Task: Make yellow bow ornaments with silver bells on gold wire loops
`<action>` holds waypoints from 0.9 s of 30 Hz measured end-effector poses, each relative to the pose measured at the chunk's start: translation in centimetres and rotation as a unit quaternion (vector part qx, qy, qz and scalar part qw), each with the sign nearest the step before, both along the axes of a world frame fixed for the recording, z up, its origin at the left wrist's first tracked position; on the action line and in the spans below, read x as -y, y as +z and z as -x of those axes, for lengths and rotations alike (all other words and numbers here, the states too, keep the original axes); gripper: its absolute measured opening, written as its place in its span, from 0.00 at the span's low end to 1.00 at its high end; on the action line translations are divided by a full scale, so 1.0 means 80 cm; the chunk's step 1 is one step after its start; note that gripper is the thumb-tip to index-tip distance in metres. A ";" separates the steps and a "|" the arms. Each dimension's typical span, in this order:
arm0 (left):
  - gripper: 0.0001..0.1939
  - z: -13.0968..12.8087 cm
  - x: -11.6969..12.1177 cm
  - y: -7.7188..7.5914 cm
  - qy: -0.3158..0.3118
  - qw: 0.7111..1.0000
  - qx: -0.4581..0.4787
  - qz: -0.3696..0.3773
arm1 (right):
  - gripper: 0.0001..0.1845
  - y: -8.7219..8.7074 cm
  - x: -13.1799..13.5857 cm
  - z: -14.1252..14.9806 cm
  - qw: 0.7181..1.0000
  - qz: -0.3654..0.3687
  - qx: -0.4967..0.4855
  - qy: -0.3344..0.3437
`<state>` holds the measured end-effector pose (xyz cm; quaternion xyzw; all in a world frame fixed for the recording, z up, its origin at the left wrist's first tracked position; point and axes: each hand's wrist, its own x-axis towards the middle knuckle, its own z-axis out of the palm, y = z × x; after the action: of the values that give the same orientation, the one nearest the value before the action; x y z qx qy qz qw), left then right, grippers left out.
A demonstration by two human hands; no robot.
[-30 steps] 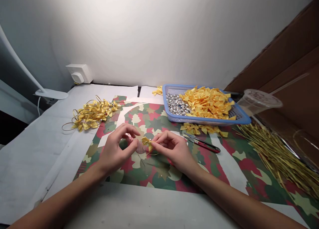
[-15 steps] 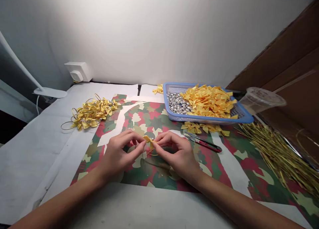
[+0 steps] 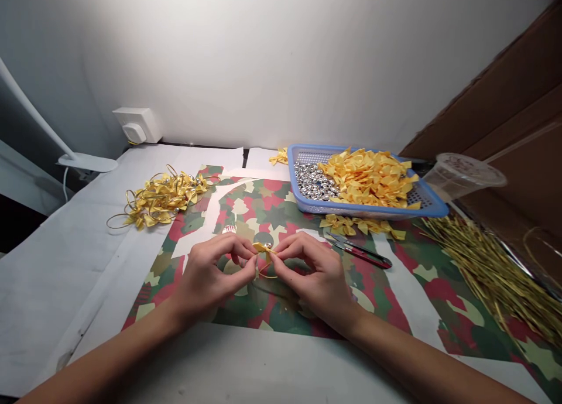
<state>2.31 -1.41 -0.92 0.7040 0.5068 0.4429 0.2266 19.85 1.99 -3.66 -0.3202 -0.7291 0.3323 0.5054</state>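
Observation:
Between my two hands is a small yellow ribbon bow (image 3: pixel 263 248) with a silver bell at its middle and a thin gold cord loop (image 3: pixel 268 276) hanging below. My left hand (image 3: pixel 222 269) pinches the bow's left side between thumb and fingers. On the other side, my right hand (image 3: pixel 309 272) pinches its right end the same way. Both hands are held just above the camouflage-patterned sheet (image 3: pixel 263 322). The fingertips partly cover the bow and the cord.
A blue basket (image 3: pixel 302 206) holds silver bells (image 3: pixel 315 181) and yellow bows (image 3: pixel 369 178). More bows (image 3: pixel 362 226) lie before it, beside thread snips (image 3: pixel 362 254). Bows with cord loops (image 3: pixel 162 199) are heaped at left. Gold cords (image 3: pixel 496 275) and a clear plastic cup (image 3: pixel 456 175) are at right.
Hardly anything differs. Both hands keep their pinch on the bow, which has shifted very slightly downward and tilted a little.

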 end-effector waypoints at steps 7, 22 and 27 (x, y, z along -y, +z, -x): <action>0.10 -0.001 0.003 -0.002 0.008 0.998 0.030 0.056 | 0.10 -0.001 0.000 0.001 0.999 -0.044 0.017 -0.005; 0.09 0.000 -0.002 -0.006 0.016 0.994 0.031 0.106 | 0.12 0.000 0.000 0.003 0.995 0.028 0.089 0.022; 0.09 0.001 -0.006 -0.005 0.024 0.994 0.018 0.108 | 0.08 0.013 -0.011 -0.013 0.989 0.026 0.144 0.037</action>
<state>2.24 -0.91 -1.32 0.6548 0.5645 0.4033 0.2997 20.88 2.91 -2.60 -0.3503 -0.7967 0.3200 0.3744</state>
